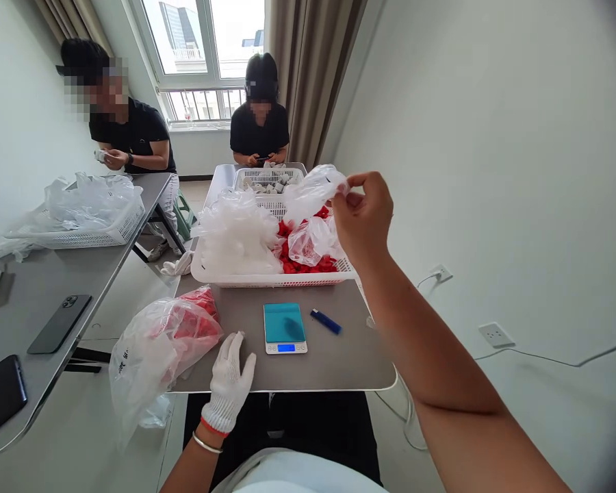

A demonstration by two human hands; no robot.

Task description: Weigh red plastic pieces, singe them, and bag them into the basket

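My right hand (365,209), bare, pinches a clear plastic bag (313,192) and holds it up above the white basket (226,279). Under it in the basket lie small red pieces (308,266) and a clear bag with some red in it (311,241). A pile of clear plastic bags (241,236) fills the basket's left side. My left hand (230,376), in a white knitted glove, rests on the table's front edge with its fingers stretched out, empty. Beside it sits a clear bag of red pieces (192,318). A small digital scale (285,329) with a teal platform stands to its right.
A blue lighter-like object (326,321) lies right of the scale. White gloves (178,264) lie by the basket's left. Another basket (270,171) stands behind. Phones (59,324) and a basket of bags (123,229) occupy the left table. Two people in black sit beyond.
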